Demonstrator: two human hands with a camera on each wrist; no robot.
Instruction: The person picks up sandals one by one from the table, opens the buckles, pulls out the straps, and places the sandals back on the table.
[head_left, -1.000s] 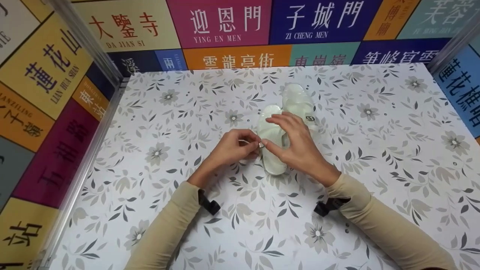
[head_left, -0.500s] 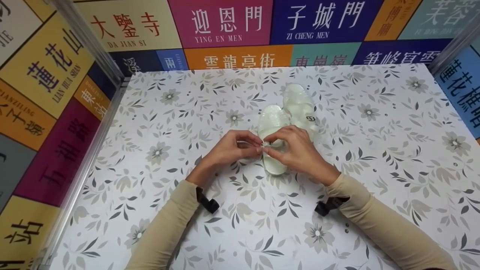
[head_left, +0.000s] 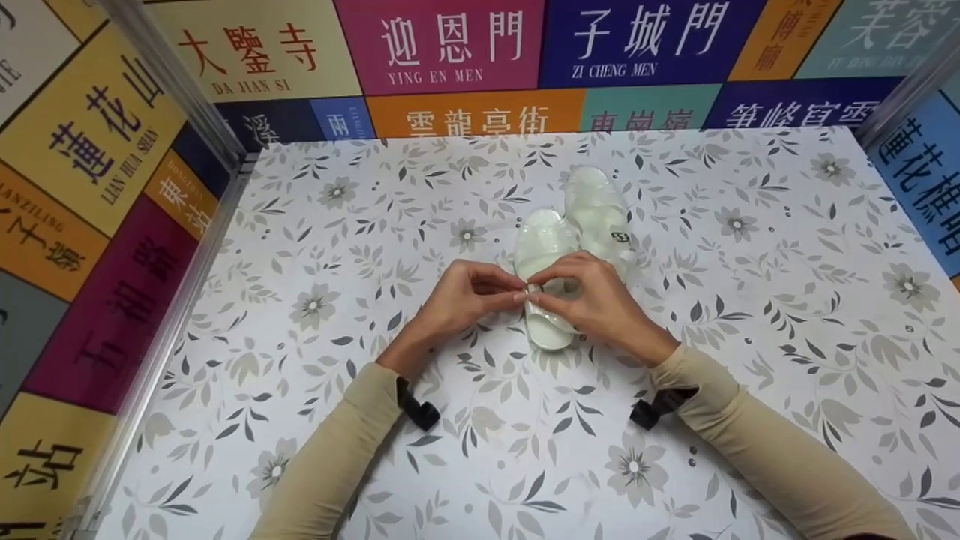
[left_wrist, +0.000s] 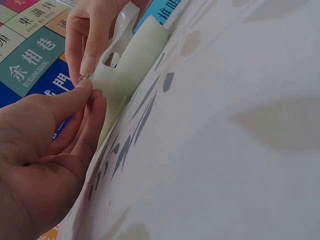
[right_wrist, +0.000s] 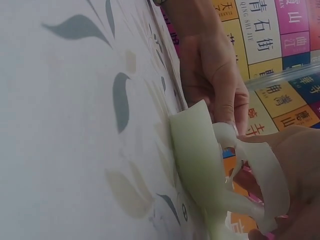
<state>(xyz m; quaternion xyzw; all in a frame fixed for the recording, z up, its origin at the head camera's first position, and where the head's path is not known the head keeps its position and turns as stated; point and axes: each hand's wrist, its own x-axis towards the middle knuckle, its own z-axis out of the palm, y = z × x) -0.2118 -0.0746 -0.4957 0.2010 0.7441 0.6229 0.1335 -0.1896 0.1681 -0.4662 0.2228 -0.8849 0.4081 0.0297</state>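
A pale green-white sandal [head_left: 541, 232] lies on the table, its heel toward me. At its left side my left hand [head_left: 459, 296] pinches a small metallic buckle [left_wrist: 84, 78] between thumb and fingertips. Opposite, my right hand [head_left: 596, 296] pinches the strap [right_wrist: 270, 175] by the buckle, thumb and fingertips meeting the left ones. In the right wrist view the strap arches up over the sole [right_wrist: 197, 150]. The fingertips hide most of the buckle. Just beyond, to the right, lies the matching sandal [head_left: 594, 191], with a dark round emblem on its side.
A white table [head_left: 337, 435] printed with grey flowers and leaves spreads around the sandals. Colourful panels with lettering [head_left: 450, 52] stand along its back and sides. A small black camera [head_left: 421, 414] is strapped on each wrist.
My right hand, its fingers raised over the sandal a second ago, has lowered and closed its fingertips on the strap by the buckle. My left hand has stayed nearly in place.
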